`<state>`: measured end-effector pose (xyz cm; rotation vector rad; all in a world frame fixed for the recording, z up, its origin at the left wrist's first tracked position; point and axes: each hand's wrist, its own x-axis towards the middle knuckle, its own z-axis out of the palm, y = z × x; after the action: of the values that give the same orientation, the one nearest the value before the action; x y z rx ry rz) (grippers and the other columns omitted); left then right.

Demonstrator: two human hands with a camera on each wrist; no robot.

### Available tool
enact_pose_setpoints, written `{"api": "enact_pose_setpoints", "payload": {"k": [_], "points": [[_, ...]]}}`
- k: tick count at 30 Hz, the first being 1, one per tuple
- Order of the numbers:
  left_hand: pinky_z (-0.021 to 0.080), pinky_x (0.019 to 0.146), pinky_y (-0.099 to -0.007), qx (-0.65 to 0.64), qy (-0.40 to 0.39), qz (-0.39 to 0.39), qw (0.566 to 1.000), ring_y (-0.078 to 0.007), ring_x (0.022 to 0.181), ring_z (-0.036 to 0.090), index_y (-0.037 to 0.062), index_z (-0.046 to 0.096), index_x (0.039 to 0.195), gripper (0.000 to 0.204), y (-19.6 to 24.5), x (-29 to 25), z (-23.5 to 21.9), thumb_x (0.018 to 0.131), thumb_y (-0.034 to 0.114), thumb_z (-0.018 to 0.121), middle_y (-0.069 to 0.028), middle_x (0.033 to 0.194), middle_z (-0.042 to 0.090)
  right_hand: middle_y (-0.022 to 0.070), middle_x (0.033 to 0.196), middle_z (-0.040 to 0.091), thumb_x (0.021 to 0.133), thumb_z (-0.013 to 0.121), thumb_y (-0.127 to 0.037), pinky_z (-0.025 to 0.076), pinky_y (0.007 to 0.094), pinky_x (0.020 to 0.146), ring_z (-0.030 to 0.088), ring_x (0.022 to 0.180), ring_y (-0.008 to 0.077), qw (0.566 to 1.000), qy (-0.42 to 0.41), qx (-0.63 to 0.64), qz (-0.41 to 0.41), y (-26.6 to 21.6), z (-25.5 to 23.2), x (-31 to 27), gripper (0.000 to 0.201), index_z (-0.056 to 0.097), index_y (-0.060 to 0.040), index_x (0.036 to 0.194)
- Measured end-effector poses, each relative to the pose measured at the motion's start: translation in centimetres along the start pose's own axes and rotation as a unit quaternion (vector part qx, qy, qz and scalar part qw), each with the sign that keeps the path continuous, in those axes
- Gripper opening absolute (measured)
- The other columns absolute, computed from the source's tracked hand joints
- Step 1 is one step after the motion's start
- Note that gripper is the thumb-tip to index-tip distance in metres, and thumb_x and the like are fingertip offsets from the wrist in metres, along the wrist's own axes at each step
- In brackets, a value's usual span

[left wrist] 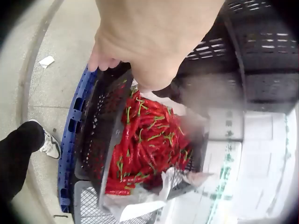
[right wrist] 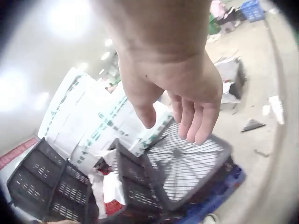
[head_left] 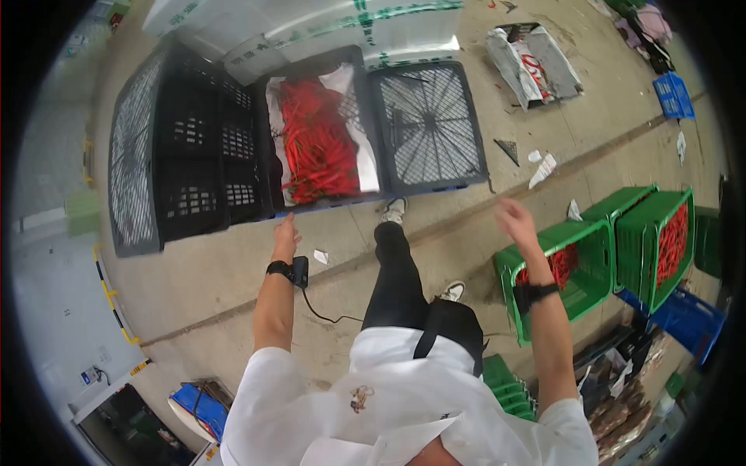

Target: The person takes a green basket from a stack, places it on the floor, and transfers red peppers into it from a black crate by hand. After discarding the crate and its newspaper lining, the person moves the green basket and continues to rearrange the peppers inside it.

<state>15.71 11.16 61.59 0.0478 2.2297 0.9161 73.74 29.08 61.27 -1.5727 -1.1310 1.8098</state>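
Note:
My left hand [head_left: 286,233] is at the near edge of a black plastic crate [head_left: 370,132] of red chili peppers [head_left: 317,140]. In the left wrist view the left hand [left wrist: 145,46] overlaps the crate's near corner, its fingertips close to the rim; I cannot tell whether they grip it. White paper [left wrist: 145,205] lines the crate under the chilies. My right hand [head_left: 517,221] hangs in the air away from the crates, holding nothing. Its fingers are loosely bent and the thumb stands apart in the right wrist view [right wrist: 173,98].
Stacked black crates [head_left: 194,155] stand left of the chilies, an upturned-looking black crate [head_left: 431,124] right, on a blue pallet [left wrist: 70,144]. White boxes [head_left: 334,31] line the back. Green crates [head_left: 594,295] with chilies stand right; a paper-lined box [head_left: 536,66] lies farther off.

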Motion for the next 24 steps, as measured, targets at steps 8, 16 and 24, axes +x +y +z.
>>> {"api": "enact_pose_setpoints", "payload": {"k": [8, 16, 24], "points": [[0.054, 0.084, -0.0413, -0.285, -0.056, -0.192, 0.938, -0.0281, 0.096, 0.060, 0.0051, 0.053, 0.114, 0.044, -1.2, 6.8, 1.2, 0.084, 0.034, 0.065, -0.0150, 0.107, 0.058, 0.0136, 0.109, 0.062, 0.073, 0.076, -0.045, 0.050, 0.0346, 0.072, 0.061, 0.089, 0.0205, 0.992, -0.089, -0.069, 0.062, -12.8, 26.4, 24.1, 0.080, 0.048, 0.0040, 0.130], [0.053, 0.078, -0.0358, -0.272, 0.059, -0.108, 0.954, -0.0199, 0.086, 0.062, 0.0055, 0.057, 0.106, 0.031, -1.8, 6.2, 3.8, 0.078, 0.014, 0.066, -0.0077, 0.098, 0.063, 0.0075, 0.073, 0.061, 0.071, 0.079, -0.038, 0.047, 0.0310, 0.063, 0.057, 0.068, 0.0169, 0.984, -0.013, -0.176, -0.026, -9.7, 32.2, 29.8, 0.044, 0.058, -0.0001, 0.079], [0.045, 0.084, -0.0363, -0.293, 0.097, -0.163, 0.937, -0.0165, 0.090, 0.058, 0.0063, 0.054, 0.101, 0.024, 4.6, -8.2, 9.0, 0.080, 0.010, 0.066, -0.0039, 0.097, 0.060, -0.0021, 0.065, 0.054, 0.075, 0.077, -0.024, 0.037, 0.0272, 0.051, 0.045, 0.057, 0.0080, 0.991, -0.133, 0.016, 0.011, -10.6, 28.5, 31.2, 0.026, 0.059, -0.0050, 0.073]]}}
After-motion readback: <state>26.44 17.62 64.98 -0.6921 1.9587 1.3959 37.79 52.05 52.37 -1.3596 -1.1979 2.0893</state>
